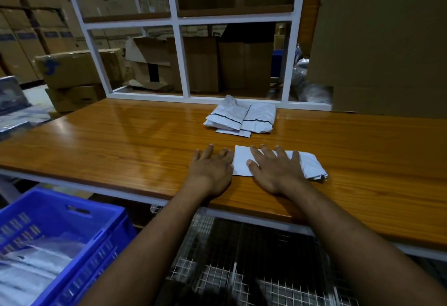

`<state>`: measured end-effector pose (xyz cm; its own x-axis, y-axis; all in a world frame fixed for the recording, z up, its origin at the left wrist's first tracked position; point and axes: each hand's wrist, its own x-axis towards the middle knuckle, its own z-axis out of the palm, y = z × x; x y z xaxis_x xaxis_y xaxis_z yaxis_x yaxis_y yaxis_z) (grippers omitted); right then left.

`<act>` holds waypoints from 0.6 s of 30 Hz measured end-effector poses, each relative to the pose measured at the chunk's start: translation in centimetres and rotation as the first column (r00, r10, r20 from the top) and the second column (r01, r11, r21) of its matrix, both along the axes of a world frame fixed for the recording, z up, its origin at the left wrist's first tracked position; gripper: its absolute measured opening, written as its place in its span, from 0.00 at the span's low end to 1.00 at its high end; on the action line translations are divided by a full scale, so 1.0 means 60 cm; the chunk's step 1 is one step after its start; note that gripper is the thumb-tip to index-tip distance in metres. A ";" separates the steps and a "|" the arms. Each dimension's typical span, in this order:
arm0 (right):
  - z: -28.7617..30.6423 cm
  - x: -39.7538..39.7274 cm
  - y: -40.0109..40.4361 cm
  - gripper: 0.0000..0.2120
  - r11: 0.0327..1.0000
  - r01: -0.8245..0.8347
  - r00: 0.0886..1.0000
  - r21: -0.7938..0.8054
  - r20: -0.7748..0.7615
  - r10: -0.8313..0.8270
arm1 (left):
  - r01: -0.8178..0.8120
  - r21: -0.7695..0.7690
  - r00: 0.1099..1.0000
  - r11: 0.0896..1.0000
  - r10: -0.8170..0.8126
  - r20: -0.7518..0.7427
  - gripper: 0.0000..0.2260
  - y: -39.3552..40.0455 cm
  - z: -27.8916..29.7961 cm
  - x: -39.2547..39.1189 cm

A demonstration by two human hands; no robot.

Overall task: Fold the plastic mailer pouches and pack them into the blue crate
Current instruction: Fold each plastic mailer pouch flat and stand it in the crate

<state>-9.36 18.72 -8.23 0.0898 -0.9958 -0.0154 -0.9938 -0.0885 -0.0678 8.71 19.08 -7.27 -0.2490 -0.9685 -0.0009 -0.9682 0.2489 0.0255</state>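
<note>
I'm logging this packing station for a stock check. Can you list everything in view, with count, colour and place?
Mailer pouch being folded: one, white, on the table front, under the right hand.
Pouch pile: several, exact count unclear, white with dark stripes, at the table's back edge.
Table: one, glossy orange-brown wood, across the middle.
Blue crate: one, blue, lower left below the table, holding pale pouches.
Shelf frame: one, white, behind the table.
Cardboard boxes: many, brown, behind and left.
Wire mesh: one, grey, beneath the table.
Left hand: flat on the table beside the pouch.
Right hand: flat, pressing the pouch.
</note>
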 end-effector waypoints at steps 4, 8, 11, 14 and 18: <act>0.003 0.004 0.003 0.31 1.000 0.007 1.000 0.008 -0.007 -0.007 | -0.080 -0.192 0.987 0.978 0.051 -0.155 0.23 -0.005 0.002 -0.006; 0.000 0.001 0.002 0.30 1.000 0.002 1.000 0.002 0.017 -0.002 | 0.036 -0.192 0.961 0.981 -0.086 -0.261 0.20 -0.016 0.008 -0.035; -0.001 -0.002 0.001 0.28 1.000 -0.015 0.999 0.012 0.043 0.015 | -0.018 -0.029 0.976 0.999 0.011 -0.219 0.21 -0.015 -0.001 -0.026; 0.004 -0.009 0.007 0.26 1.000 -0.015 0.986 -0.027 0.164 0.019 | -0.008 0.008 0.992 1.000 0.009 -0.127 0.22 -0.020 -0.005 -0.014; 0.015 -0.025 0.028 0.22 0.977 0.115 0.913 -0.178 0.406 -0.034 | -0.012 0.001 0.999 1.000 0.012 -0.036 0.24 -0.027 0.002 -0.020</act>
<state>-10.86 20.39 -7.33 -0.0268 -0.9793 0.2004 -0.8913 -0.0674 -0.4484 7.51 17.45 -7.13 -0.2369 -0.9715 0.0070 -0.9697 0.2369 0.0603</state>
